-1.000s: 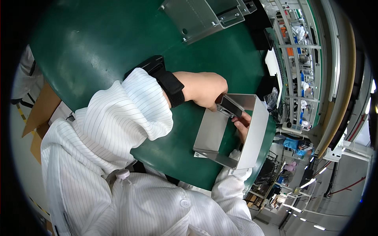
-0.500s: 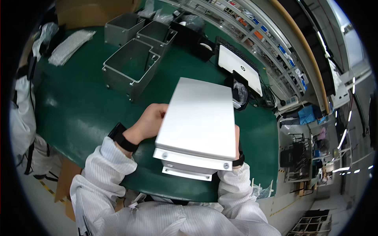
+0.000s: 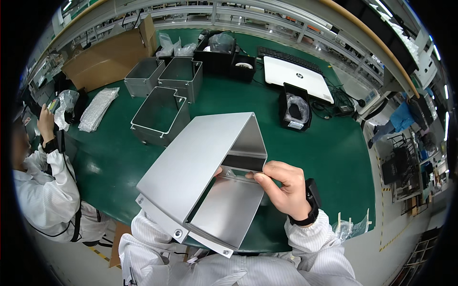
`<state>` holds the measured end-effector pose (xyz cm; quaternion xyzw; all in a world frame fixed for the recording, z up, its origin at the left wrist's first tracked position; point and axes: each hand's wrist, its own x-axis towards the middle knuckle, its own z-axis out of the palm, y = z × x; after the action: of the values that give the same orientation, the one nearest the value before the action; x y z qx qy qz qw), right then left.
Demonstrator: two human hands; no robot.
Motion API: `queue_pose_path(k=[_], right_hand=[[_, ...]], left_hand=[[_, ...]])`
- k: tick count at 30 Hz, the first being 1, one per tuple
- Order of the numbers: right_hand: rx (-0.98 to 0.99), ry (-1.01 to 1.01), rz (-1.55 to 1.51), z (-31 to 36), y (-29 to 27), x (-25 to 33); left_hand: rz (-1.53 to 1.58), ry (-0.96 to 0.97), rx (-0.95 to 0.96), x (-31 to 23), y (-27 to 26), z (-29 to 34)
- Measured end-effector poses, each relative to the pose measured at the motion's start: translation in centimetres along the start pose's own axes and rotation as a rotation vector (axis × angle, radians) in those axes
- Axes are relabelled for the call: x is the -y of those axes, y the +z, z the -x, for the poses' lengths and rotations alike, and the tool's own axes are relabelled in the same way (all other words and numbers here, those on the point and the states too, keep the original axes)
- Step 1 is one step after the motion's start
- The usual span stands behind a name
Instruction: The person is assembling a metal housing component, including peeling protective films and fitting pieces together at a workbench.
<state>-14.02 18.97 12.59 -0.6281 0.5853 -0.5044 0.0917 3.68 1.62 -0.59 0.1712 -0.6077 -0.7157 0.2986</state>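
Note:
A bent, silver-grey sheet-metal housing (image 3: 195,157) is tilted in front of me, its open side facing right. Screws or round fittings show at the corners of its near flange. A dark strip (image 3: 244,163) runs across the inside, with a narrow clear piece just below it. My right hand (image 3: 288,188) is closed at the housing's right edge, thumb and fingers pinched together there. Most of my left hand (image 3: 218,171) is behind the housing's upper panel. Only a fingertip shows through the opening, by the clear piece.
Grey open-topped metal boxes (image 3: 160,114) stand on the green table (image 3: 329,148). Behind are black bins (image 3: 214,59), a white laptop (image 3: 296,78) and a keyboard. A black tray (image 3: 295,108) holds a bagged part. Bubble wrap (image 3: 98,109) lies left, near another person (image 3: 45,176).
The housing has turned and tilted, so its open side now faces right. My right hand has come from behind it to its right edge. My left hand has gone mostly out of sight.

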Motion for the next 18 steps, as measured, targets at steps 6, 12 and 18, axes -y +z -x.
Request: queue_pose_path(k=[6,12,18], right_hand=[[0.017,0.056,-0.029,-0.1,-0.2,0.2],[0.033,0.118,-0.079,0.1,0.1,0.3],[0.048,0.106,-0.108,0.0,0.1,0.3]], left_hand=[[-0.171,0.016,-0.001,-0.3,0.1,0.3],[0.111,-0.032,-0.003,-0.5,1.1,0.5],[0.142,0.086,0.025,0.1,1.0,0.6]])
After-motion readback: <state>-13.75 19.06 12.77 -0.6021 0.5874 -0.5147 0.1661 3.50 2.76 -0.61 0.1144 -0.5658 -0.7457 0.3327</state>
